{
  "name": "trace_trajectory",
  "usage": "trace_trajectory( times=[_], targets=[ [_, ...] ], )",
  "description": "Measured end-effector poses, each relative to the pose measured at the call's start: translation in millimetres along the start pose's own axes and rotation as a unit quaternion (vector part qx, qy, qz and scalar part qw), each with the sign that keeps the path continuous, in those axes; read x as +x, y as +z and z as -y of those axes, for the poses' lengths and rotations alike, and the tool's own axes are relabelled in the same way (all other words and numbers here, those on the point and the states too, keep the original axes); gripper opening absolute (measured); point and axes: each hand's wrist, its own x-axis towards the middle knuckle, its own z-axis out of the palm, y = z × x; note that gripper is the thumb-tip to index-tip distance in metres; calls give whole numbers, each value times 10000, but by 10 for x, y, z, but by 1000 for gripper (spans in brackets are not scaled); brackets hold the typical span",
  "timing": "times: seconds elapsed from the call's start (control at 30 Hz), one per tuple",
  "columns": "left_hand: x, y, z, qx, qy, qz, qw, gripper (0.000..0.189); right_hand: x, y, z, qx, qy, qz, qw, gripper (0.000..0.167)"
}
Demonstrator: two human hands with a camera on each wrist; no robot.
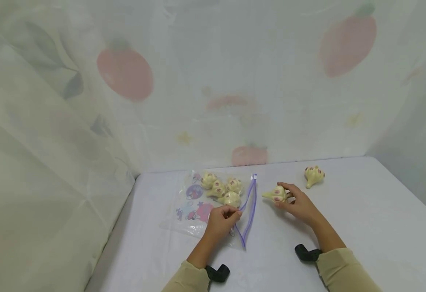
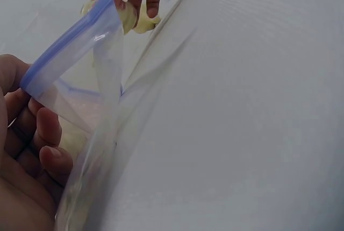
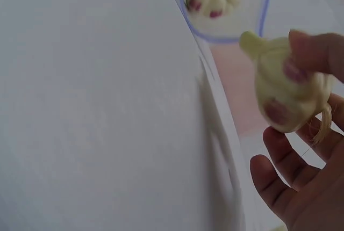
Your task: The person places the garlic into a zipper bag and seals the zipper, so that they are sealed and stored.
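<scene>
A clear zip bag (image 1: 189,221) with printed cartoons and a purple zip edge (image 1: 251,211) lies on the table, its mouth spread toward the right. Inside it are several cream garlic bulbs (image 1: 218,188) with purple-pink patches. My left hand (image 1: 221,222) pinches the near layer of the bag's mouth between thumb and finger, as the left wrist view also shows at the purple strip (image 2: 70,43). My right hand (image 1: 300,207) holds another garlic bulb (image 3: 285,83) by its root end, the stem pointing left toward the bag's mouth.
One more garlic bulb (image 1: 314,175) lies on the white table (image 1: 362,211) at the back right. A pale curtain with fruit prints (image 1: 289,101) hangs behind the table, and another cloth (image 1: 45,182) hangs along the left side.
</scene>
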Motion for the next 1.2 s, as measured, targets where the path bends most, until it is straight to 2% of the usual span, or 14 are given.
trace_trajectory(
  times=[0.1,0.17,0.4,0.47,0.87,1.07,1.2],
  targets=[
    [-36,-23,-121,14,20,43,10000,10,19,115,74,182,-64,107,9998,72],
    [-46,-29,-151,-7,59,27,10000,11,40,203,131,315,-92,150,9993,72],
    [34,30,129,-62,20,-118,9999,11,115,478,282,451,-95,312,9984,73],
    [44,33,169,-114,48,-117,9999,13,127,535,304,458,-78,337,9984,73],
    [54,24,188,-144,198,-39,9997,13,215,770,381,230,193,210,9993,76],
    [50,29,140,-202,177,-35,9996,13,238,832,437,-85,210,62,9997,72],
    [-12,-14,-91,-145,145,22,9998,14,247,827,443,-1,201,61,9998,72]
  ],
)
